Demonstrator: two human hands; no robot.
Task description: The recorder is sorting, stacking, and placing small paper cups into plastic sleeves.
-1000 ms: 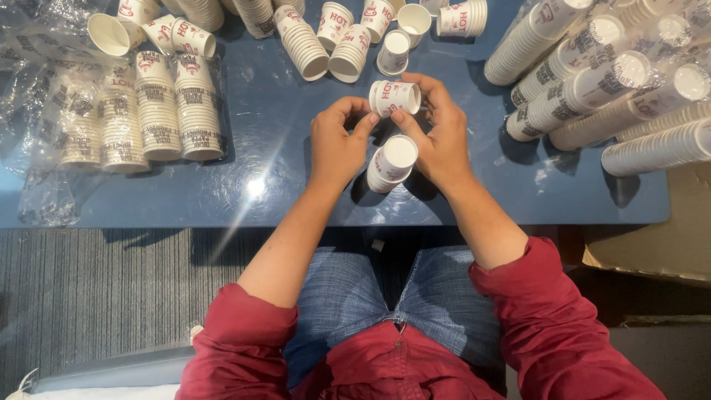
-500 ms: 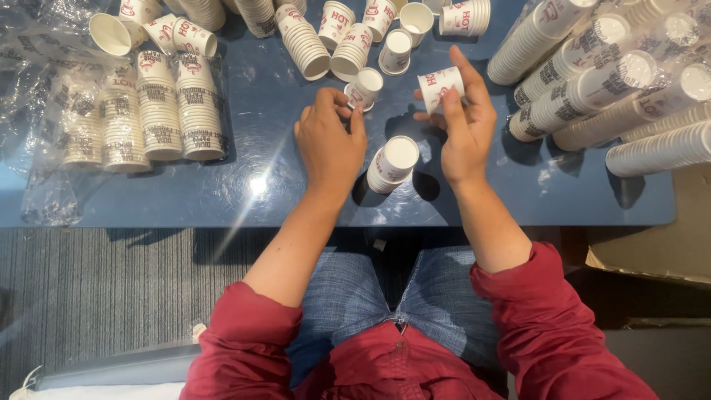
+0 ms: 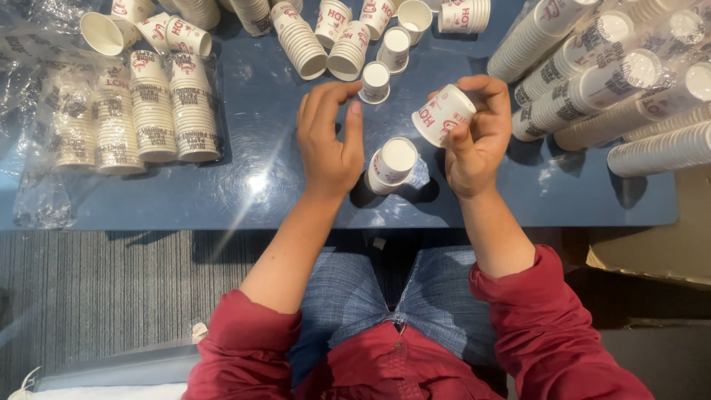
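Note:
My right hand holds a small white paper cup with red print, tilted on its side above the blue table. My left hand hovers empty with fingers apart, just below a single upturned cup standing on the table. Between my hands stands a short stack of upturned cups, close to both wrists.
Wrapped cup stacks lie at the left in clear plastic. Long sleeves of cups lie at the right. Loose stacks and single cups crowd the far edge. A cardboard box sits at the lower right, grey carpet below.
The left hand has set a single cup down on the table and let go of it. The right hand has drawn its cup back toward me and tilted it.

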